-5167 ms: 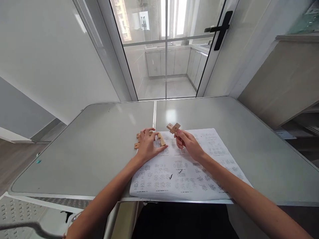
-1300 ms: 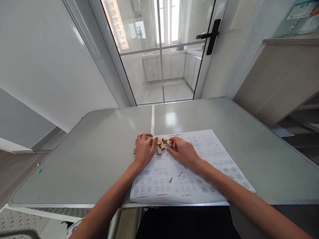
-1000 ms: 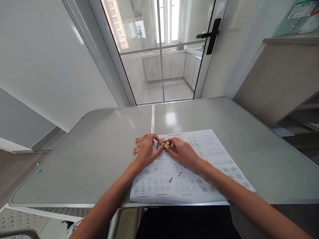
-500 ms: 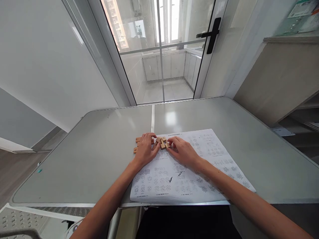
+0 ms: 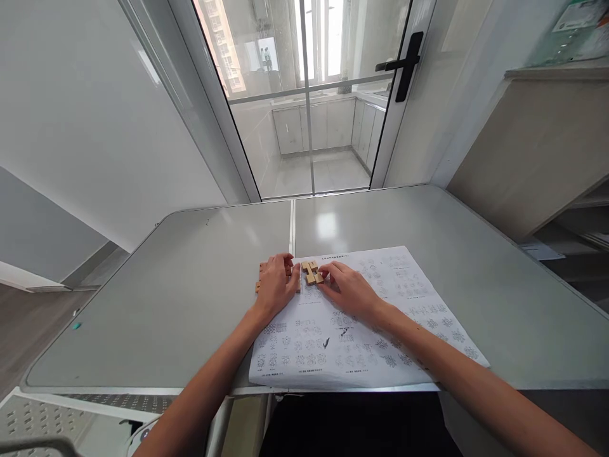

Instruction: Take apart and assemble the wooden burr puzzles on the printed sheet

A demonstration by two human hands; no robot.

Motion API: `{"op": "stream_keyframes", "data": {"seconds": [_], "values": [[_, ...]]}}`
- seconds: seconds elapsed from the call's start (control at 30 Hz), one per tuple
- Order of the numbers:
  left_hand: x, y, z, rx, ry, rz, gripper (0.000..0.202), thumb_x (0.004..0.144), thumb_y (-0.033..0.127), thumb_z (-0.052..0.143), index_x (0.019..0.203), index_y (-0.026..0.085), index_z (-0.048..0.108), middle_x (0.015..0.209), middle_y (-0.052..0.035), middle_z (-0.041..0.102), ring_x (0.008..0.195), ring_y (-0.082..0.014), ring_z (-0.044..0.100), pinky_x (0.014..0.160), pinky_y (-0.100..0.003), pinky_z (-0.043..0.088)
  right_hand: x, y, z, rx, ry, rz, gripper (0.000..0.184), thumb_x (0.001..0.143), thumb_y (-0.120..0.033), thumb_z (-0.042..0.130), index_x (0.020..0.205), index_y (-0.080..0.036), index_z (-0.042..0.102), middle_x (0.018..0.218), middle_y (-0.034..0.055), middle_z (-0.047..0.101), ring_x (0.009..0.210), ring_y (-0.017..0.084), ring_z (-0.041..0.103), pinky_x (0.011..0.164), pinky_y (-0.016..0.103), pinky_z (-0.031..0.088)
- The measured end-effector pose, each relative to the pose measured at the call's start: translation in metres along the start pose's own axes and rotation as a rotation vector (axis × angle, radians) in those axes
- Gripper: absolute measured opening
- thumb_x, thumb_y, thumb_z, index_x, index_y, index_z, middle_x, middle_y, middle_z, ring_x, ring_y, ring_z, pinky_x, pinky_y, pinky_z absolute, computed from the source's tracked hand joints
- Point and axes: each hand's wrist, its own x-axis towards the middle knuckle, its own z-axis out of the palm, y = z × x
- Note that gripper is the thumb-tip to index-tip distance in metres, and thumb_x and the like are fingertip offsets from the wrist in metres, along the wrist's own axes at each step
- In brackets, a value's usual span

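Note:
A small cluster of notched wooden puzzle pieces [image 5: 311, 272] lies on the far left corner of a printed paper sheet [image 5: 361, 330]. My right hand [image 5: 349, 292] rests on the sheet with its fingertips pinched on the cluster's right side. My left hand [image 5: 275, 285] lies palm-down just left of the cluster, fingers curled over more loose wooden pieces [image 5: 260, 277] that poke out at its left edge. What lies under that palm is hidden.
The grey folding table [image 5: 190, 304] has a seam down its middle. A glass sliding door [image 5: 309, 95] with a black handle stands behind it. A wooden cabinet [image 5: 537, 146] is at the right, with a perforated metal surface at the lower left.
Five seconds ago my right hand held joined pieces in the air; it has come down to the sheet. Over the last second the pieces between my hands have closed into one tighter cluster.

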Motion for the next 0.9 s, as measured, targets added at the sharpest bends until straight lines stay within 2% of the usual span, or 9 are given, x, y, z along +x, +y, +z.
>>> {"op": "stream_keyframes", "data": {"seconds": [0.13,0.23,0.33,0.47,0.57,0.73,0.9], "values": [[0.001,0.000,0.000,0.002,0.010,-0.022,0.015,0.107,0.030,0.044,0.109,0.021,0.056,0.105,-0.0094,0.072,0.103,-0.0286,0.065,0.097,-0.050,0.047,0.000,-0.001,-0.001,-0.009,-0.015,-0.024,0.020,0.097,-0.018,0.064,0.116,-0.023,0.064,0.112,0.0078,0.072,0.094,0.024,0.069,0.078,0.039,0.057],[0.001,0.000,-0.002,-0.024,-0.005,-0.008,0.016,0.108,0.030,0.043,0.109,0.022,0.057,0.107,-0.0091,0.072,0.105,-0.0278,0.064,0.097,-0.048,0.048,0.000,-0.001,-0.003,0.019,-0.020,-0.107,0.031,0.095,-0.015,0.066,0.124,-0.026,0.064,0.126,0.0089,0.072,0.115,0.028,0.068,0.092,0.046,0.060],[-0.001,0.003,-0.005,-0.074,-0.061,0.074,0.021,0.104,0.038,0.054,0.119,0.023,0.056,0.116,-0.0100,0.069,0.113,-0.0289,0.062,0.097,-0.046,0.051,0.000,-0.001,-0.004,0.044,-0.059,-0.207,0.044,0.096,-0.012,0.064,0.137,-0.028,0.061,0.137,0.0086,0.070,0.128,0.029,0.063,0.105,0.054,0.057],[-0.002,0.008,-0.010,-0.075,-0.143,0.216,0.045,0.091,0.041,0.073,0.128,0.024,0.054,0.126,-0.0106,0.065,0.120,-0.0312,0.059,0.102,-0.047,0.052,-0.001,-0.003,-0.003,0.074,-0.094,-0.256,0.049,0.098,-0.008,0.055,0.143,-0.028,0.057,0.142,0.0084,0.068,0.132,0.028,0.063,0.110,0.055,0.054],[-0.002,0.008,-0.012,-0.043,-0.190,0.256,0.047,0.087,0.039,0.078,0.126,0.025,0.056,0.126,-0.0100,0.066,0.122,-0.0322,0.058,0.104,-0.048,0.051,-0.001,-0.005,-0.004,0.096,-0.047,-0.226,0.042,0.100,-0.008,0.051,0.138,-0.027,0.058,0.140,0.0083,0.069,0.129,0.027,0.065,0.108,0.052,0.056],[0.000,0.001,-0.006,0.003,-0.179,0.220,0.038,0.095,0.038,0.072,0.128,0.027,0.057,0.128,-0.0095,0.067,0.125,-0.0327,0.058,0.104,-0.050,0.050,0.001,-0.007,-0.007,0.054,0.031,-0.175,0.030,0.100,-0.009,0.050,0.121,-0.024,0.064,0.120,0.0094,0.074,0.107,0.026,0.072,0.090,0.045,0.061],[0.000,0.001,-0.006,-0.010,-0.140,0.224,0.049,0.091,0.038,0.080,0.132,0.028,0.055,0.138,-0.0102,0.063,0.129,-0.0333,0.056,0.109,-0.052,0.047,0.000,-0.008,-0.007,0.037,0.034,-0.220,0.025,0.103,-0.011,0.047,0.111,-0.024,0.067,0.107,0.0076,0.074,0.089,0.022,0.071,0.076,0.036,0.057]]}}
